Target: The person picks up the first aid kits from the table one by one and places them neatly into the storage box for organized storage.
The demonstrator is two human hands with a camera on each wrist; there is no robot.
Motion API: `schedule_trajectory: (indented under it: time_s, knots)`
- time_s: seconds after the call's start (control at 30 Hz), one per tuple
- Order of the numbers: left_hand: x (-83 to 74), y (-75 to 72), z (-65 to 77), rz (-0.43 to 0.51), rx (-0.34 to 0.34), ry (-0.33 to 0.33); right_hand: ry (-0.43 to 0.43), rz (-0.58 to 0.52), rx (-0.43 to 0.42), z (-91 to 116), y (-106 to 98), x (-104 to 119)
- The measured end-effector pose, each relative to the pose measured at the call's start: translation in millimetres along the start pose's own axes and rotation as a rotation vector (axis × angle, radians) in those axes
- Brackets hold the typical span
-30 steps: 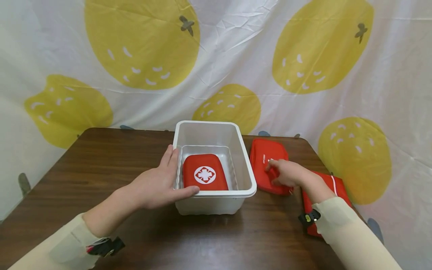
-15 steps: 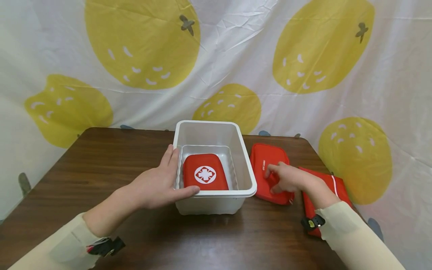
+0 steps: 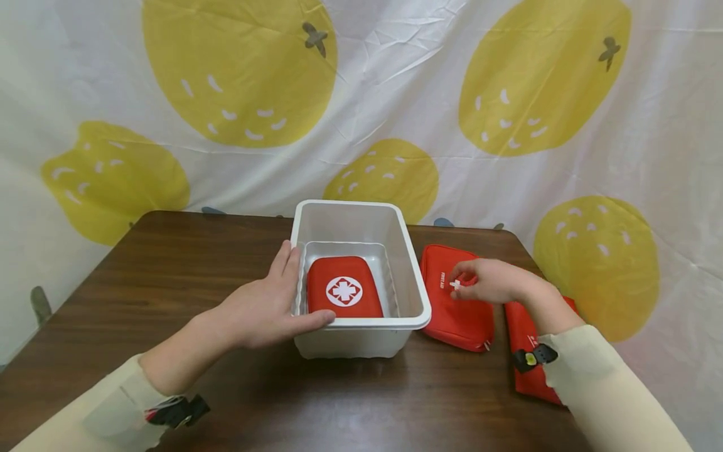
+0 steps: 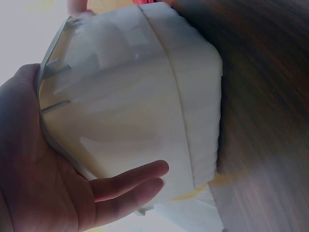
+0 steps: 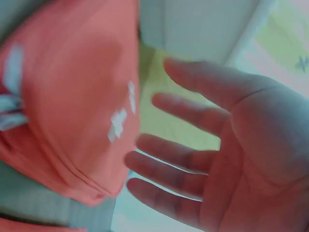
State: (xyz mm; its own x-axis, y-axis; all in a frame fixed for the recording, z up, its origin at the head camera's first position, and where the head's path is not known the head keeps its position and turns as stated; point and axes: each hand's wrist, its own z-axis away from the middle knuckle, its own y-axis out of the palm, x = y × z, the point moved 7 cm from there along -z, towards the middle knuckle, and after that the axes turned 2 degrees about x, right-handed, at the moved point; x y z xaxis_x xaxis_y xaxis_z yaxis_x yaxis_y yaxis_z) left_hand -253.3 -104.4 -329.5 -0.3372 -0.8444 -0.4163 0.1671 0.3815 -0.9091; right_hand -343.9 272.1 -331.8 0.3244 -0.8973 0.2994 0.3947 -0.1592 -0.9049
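Case (image 3: pixel 344 295) lies inside the white bin (image 3: pixel 356 343), apparently done; FIRST AID pouch (image 3: pixel 460 323) and second pouch (image 3: pixel 522 323), near the table's (image 3: pixel 169 282) right edge, seem outstanding; right hand (image 3: pixel 497 280) hangs near the former, fingers apart; left hand (image 3: pixel 262 314) rests straight fingers on the bin

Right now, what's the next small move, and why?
Probably lower the right hand onto the FIRST AID pouch beside the white bin: that hand's fingers look spread and clear of the pouch, while the left hand rests on the bin.
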Motion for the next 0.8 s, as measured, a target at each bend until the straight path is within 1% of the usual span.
schedule_trajectory:
  time_s: [0.07,0.13,0.23,0.37,0.47,0.53,0.6,0.67,0.8]
  knots:
    - [-0.2,-0.2,-0.2,-0.001,0.002,-0.001,0.038,-0.022,-0.058,-6,-15,-11]
    - [-0.2,-0.4,-0.1,0.000,0.005,-0.004,0.082,-0.070,-0.099,-13,-27,-23]
    - [-0.2,-0.6,0.2,0.003,0.009,-0.009,0.175,-0.133,-0.104,-24,-34,-43]
    - [-0.6,-0.7,0.8,0.006,0.009,-0.008,0.274,-0.200,-0.063,-37,-30,-64]
    - [-0.5,-0.4,1.0,0.008,0.011,-0.007,0.346,-0.337,-0.027,-44,-21,-76]
    - [-0.2,-0.2,1.1,0.010,0.014,-0.009,0.394,-0.401,-0.022,-47,-15,-81]
    - [-0.1,-0.2,1.2,0.011,0.016,-0.010,0.422,-0.454,-0.016,-50,-10,-85]
    - [-0.1,-0.3,1.3,0.012,0.017,-0.011,0.450,-0.472,-0.008,-53,-6,-87]
    - [-0.2,-0.9,1.2,0.011,0.014,-0.009,0.475,-0.454,0.023,-57,-3,-88]
